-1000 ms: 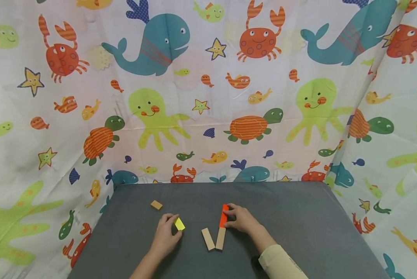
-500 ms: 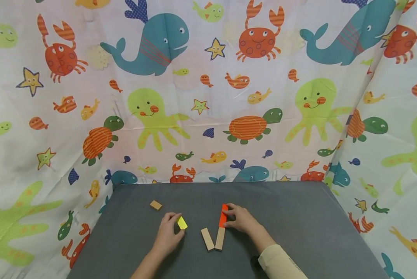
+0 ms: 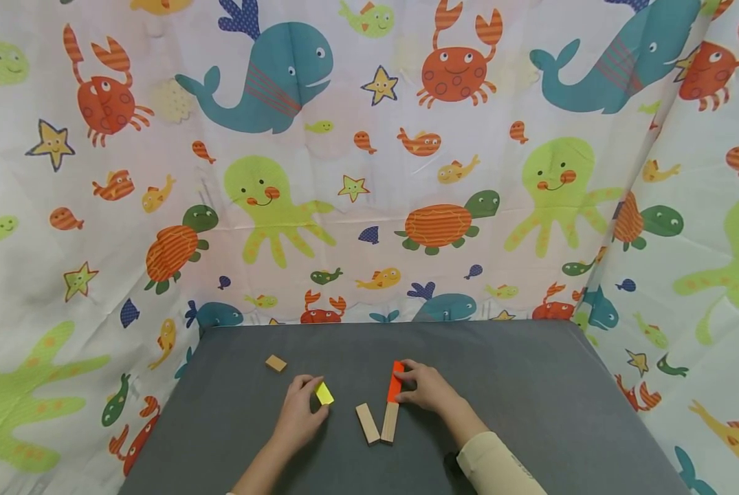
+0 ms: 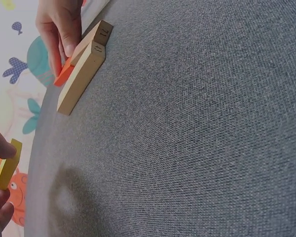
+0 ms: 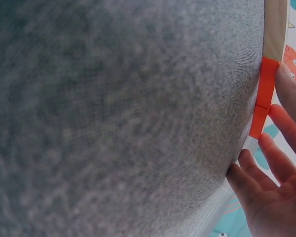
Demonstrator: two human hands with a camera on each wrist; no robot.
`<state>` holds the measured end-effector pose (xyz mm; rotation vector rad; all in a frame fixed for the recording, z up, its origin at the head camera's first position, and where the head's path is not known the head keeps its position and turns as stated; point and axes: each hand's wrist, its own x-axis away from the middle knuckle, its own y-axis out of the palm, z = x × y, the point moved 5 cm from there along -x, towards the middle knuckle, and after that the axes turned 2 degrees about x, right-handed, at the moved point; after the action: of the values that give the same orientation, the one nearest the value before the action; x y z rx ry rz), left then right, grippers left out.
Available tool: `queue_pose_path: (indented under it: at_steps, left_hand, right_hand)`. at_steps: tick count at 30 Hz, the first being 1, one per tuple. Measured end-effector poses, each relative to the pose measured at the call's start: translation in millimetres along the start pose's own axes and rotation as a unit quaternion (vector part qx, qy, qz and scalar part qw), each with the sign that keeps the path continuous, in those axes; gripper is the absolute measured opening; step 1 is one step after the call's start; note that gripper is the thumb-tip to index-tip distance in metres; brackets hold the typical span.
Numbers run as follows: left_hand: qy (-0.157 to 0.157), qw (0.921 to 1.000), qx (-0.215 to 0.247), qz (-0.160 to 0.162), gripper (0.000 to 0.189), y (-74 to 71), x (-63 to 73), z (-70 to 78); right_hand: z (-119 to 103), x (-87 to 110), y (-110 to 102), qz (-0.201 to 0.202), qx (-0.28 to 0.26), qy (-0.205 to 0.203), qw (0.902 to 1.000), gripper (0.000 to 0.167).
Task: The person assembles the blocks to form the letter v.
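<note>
In the head view my left hand [image 3: 298, 414] pinches a small yellow block [image 3: 324, 394] between thumb and fingers. The left wrist view shows this yellow block [image 4: 9, 165] raised off the cloth, its shadow below. My right hand [image 3: 434, 390] grips the side of the orange blocks [image 3: 395, 382] with thumb and fingertips. A seam across the orange piece [image 5: 264, 89] in the right wrist view suggests two blocks end to end. They line up with the far end of a plain wooden block [image 3: 390, 423]. Left of it a second wooden block [image 3: 367, 423] leans in, near ends meeting in a V.
A short wooden block [image 3: 276, 364] lies alone at the back left of the grey cloth-covered table [image 3: 505, 371]. Behind the table hangs a curtain [image 3: 357, 240] printed with sea animals. The wooden ends near the left wrist camera carry printed numbers.
My left hand has shifted slightly to the right with the yellow block, which has turned a little. My right hand stays on the orange blocks.
</note>
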<state>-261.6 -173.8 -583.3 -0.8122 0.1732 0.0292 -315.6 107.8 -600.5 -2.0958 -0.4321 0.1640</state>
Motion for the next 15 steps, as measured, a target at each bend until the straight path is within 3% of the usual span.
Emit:
queue_pose_path:
  at_steps: [15]
  left_hand:
    - [0.017,0.9996,0.008,-0.02,0.055,11.7,-14.4,6.2]
  right_hand:
    - [0.1,0.4,-1.5,0.001,-0.001,-0.007,1.0,0.057]
